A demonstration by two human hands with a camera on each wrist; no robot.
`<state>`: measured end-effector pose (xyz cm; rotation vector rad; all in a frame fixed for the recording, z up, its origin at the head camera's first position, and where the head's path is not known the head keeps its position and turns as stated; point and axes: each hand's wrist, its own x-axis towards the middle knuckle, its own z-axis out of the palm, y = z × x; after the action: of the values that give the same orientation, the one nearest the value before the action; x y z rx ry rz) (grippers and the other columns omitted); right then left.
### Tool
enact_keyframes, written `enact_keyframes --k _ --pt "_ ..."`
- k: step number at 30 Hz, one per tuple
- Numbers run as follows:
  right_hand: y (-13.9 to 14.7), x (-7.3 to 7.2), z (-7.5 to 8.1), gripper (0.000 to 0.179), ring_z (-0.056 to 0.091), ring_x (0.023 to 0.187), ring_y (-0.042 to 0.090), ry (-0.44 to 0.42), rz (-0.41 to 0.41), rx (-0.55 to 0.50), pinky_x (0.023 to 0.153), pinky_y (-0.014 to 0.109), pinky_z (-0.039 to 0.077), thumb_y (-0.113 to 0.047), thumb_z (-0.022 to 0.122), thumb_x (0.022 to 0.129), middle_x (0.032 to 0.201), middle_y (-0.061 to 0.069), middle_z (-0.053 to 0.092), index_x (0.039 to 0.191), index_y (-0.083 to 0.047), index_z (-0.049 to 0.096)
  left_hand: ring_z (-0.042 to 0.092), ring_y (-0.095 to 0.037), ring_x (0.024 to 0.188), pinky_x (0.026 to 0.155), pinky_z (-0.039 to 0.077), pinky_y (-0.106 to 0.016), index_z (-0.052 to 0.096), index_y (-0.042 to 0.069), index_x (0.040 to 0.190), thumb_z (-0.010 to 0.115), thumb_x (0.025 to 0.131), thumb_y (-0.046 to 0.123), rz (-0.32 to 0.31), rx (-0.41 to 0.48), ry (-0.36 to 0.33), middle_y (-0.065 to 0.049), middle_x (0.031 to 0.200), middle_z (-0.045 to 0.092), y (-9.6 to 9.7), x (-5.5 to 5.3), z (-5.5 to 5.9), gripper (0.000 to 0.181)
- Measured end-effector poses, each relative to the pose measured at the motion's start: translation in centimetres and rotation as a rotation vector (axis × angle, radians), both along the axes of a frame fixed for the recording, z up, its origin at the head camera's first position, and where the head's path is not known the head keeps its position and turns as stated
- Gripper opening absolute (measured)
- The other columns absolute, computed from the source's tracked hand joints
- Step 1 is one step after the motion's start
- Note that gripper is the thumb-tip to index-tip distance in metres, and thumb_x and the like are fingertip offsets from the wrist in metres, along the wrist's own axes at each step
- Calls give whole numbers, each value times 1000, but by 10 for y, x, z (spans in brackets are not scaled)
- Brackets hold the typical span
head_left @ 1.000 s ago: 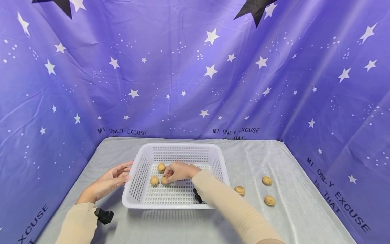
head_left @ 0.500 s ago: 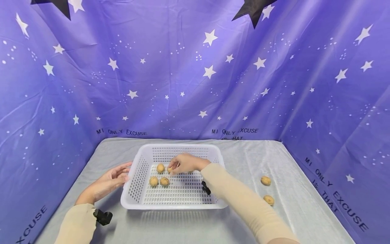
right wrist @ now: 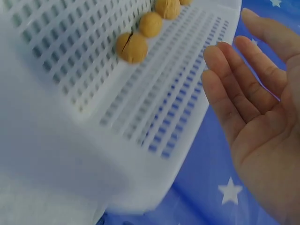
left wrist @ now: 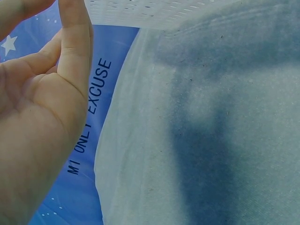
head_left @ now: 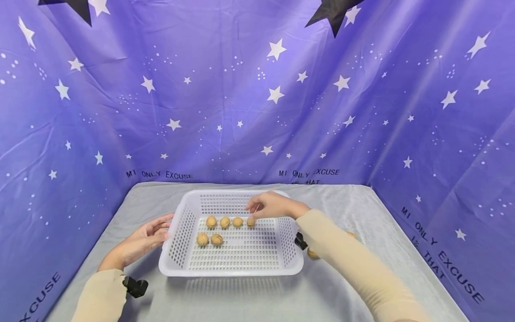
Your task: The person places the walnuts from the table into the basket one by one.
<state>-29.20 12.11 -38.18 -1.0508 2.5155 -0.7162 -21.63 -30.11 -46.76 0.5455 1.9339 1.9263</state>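
A white plastic basket (head_left: 231,272) with slotted walls stands on the grey cloth. Inside it, two walnuts lie side by side at the left, among them a front walnut (head_left: 202,239). Behind them several walnuts form a row, ending at the rightmost walnut (head_left: 251,221). My left hand (head_left: 138,241) touches the basket's left side with fairly straight fingers and thumb. Above the back right part of the basket is my right hand (head_left: 273,205), its fingertips near the rightmost walnut. The right wrist view shows that right hand (right wrist: 262,108) with relaxed fingers, holding nothing.
On the cloth right of the basket lie a walnut (head_left: 312,254) and another walnut (head_left: 351,234), both partly covered by my right sleeve (head_left: 346,255). A purple star-printed curtain (head_left: 225,112) surrounds the table. Black cameras sit at both wrists.
My right hand has moved from the front-row walnuts to the right and back across the basket, uncovering the back row. The left hand stays at the basket's side.
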Motion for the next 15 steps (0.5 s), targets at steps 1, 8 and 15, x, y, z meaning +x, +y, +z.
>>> enact_keyframes --k 1,8,15 --pt "7 1 1 38 66 100 11 9 -1 -3 93 30 51 -30 75 91 110 1 72 123 -10 69 61 -19 116 95 52 -35 14 -9 155 51 101 -4 4 -3 -1 -17 136 52 0 0 0 66" --pt "53 10 2 35 65 99 12 -17 -39 -46 92 31 52 -26 73 93 112 0 70 123 -8 69 61 -19 116 95 52 -35 13 -9 155 51 101 -4 2 0 -8 -16 136 53 1 0 1 66" --pt "101 21 2 36 67 97 16 44 -92 -96 90 35 54 -25 73 93 110 8 71 122 -4 69 61 -18 116 95 52 -35 13 -10 155 51 101 -5 -2 6 -8 -14 136 54 1 0 1 65"
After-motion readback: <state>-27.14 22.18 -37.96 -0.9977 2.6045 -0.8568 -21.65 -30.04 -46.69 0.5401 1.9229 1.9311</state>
